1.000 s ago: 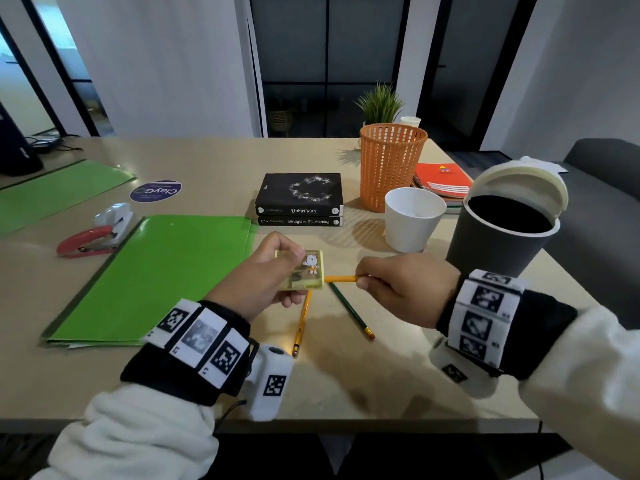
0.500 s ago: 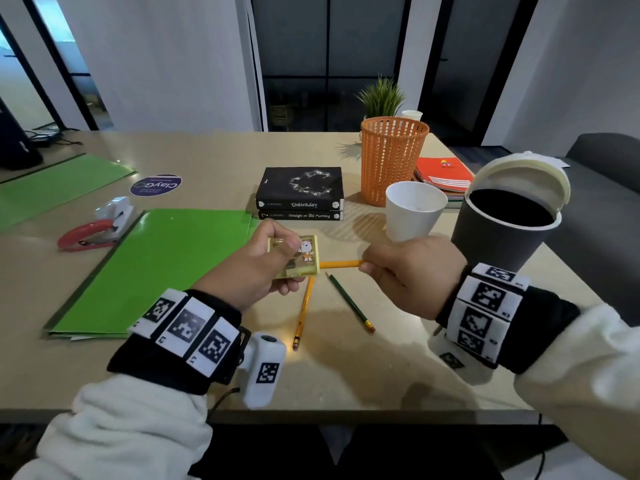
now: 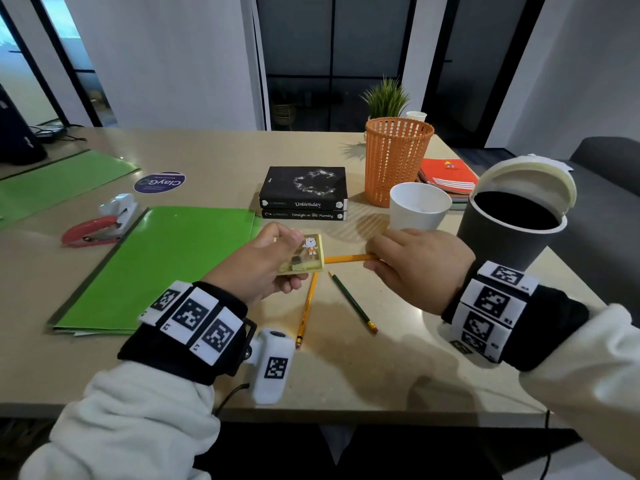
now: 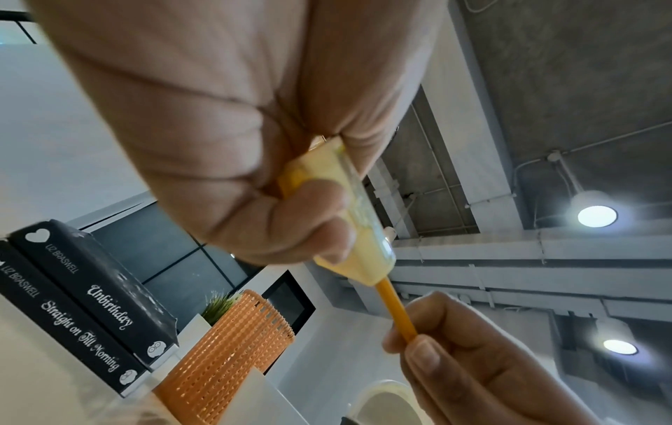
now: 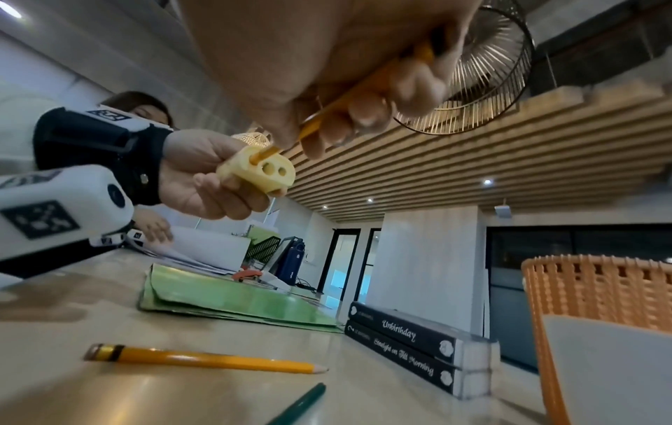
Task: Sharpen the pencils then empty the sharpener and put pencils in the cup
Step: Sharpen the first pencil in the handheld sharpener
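Note:
My left hand (image 3: 266,261) grips a flat yellow sharpener (image 3: 304,254) with a cartoon picture, held above the table. An orange pencil (image 3: 348,258) sticks into the leftmost hole of its end face (image 5: 259,166), and my right hand (image 3: 412,265) pinches the pencil's other end. In the left wrist view the sharpener (image 4: 349,218) and the pencil (image 4: 396,310) run down to the right fingers (image 4: 422,356). A second orange pencil (image 3: 306,310) and a green pencil (image 3: 353,303) lie on the table below. The white cup (image 3: 419,206) stands behind my right hand.
A dark bin (image 3: 505,230) with its lid swung open stands at the right edge. An orange mesh basket (image 3: 396,157), two stacked black books (image 3: 304,192), a green folder (image 3: 156,265) and a red stapler (image 3: 97,223) also sit on the table. Another person sits beyond my left wrist.
Both hands, with the sharpener and pencil, have stayed above the two loose pencils; the grip on the pencil has shifted slightly. The camera has tilted a little.

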The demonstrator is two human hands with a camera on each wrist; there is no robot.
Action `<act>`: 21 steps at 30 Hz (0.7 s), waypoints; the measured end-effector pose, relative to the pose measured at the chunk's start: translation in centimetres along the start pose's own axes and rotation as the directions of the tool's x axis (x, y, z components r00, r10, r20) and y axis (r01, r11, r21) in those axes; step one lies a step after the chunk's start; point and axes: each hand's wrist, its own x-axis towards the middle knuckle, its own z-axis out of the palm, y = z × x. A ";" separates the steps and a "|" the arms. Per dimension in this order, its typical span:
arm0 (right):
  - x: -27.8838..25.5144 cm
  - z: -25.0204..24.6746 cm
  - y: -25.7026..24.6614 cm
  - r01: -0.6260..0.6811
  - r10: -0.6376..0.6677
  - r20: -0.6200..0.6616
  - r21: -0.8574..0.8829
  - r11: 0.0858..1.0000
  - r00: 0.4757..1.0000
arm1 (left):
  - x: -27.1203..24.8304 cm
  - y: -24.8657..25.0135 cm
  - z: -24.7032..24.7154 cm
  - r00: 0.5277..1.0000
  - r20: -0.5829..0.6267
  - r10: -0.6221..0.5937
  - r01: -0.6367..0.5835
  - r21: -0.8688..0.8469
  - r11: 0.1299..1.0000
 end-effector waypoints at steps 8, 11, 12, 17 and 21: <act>-0.2 0.4 -0.4 -0.070 0.071 -0.003 0.111 0.991 0.997 | 0.3 0.3 -0.1 1.000 0.022 -0.004 0.002 0.065 0.998; 0.2 0.5 -0.3 -0.243 0.147 0.290 0.330 0.912 0.946 | 0.3 0.4 -0.4 0.997 0.072 -0.002 -0.011 0.173 0.985; 0.2 0.5 -0.3 -0.298 0.151 0.378 0.371 0.880 0.913 | 0.2 0.4 -0.5 0.996 0.086 -0.004 -0.013 0.202 0.979; 0.2 -0.3 -0.4 -0.293 0.157 0.401 0.304 0.907 0.903 | 0.2 0.1 -0.5 0.996 0.084 -0.025 0.011 0.162 0.987; 0.0 -0.3 -0.9 -0.090 0.079 0.105 0.110 0.990 0.991 | 0.3 -0.1 -0.5 0.997 0.054 -0.053 0.054 -0.003 0.999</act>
